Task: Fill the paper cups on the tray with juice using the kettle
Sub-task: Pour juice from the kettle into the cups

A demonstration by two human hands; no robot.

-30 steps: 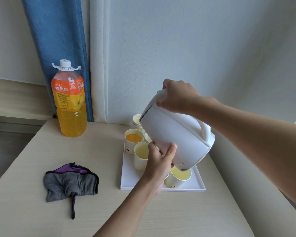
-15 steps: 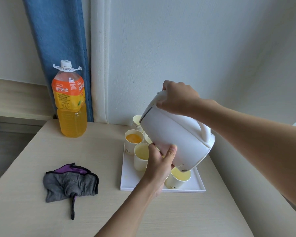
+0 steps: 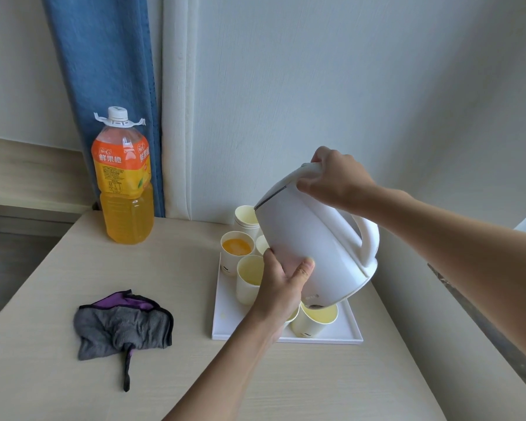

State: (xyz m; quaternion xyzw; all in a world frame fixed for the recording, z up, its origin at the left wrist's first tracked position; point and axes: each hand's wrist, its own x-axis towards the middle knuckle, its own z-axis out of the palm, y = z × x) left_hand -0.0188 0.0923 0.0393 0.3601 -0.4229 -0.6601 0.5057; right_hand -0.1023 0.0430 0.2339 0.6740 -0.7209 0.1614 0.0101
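A white kettle [image 3: 322,247] hangs tilted over the white tray [image 3: 351,337], its top toward the back left and its base over the front cup. My right hand [image 3: 334,177] grips the top of its handle. My left hand [image 3: 281,284] presses against the kettle's side from below. One paper cup [image 3: 236,247] holds orange juice. An empty-looking cup [image 3: 248,276] stands just in front of it. Below the kettle's base is a front cup [image 3: 315,322], pale inside. Another cup [image 3: 261,244] is mostly hidden behind the kettle. No stream of juice is visible.
A stack of paper cups [image 3: 246,216] stands at the tray's back. A large orange juice bottle [image 3: 123,183] is at the table's back left by the blue curtain [image 3: 104,71]. A grey and purple cloth [image 3: 123,326] lies front left. The wall runs close along the right.
The kettle stays tilted over the tray in both hands. My right hand and the kettle's top have shifted slightly to the right.
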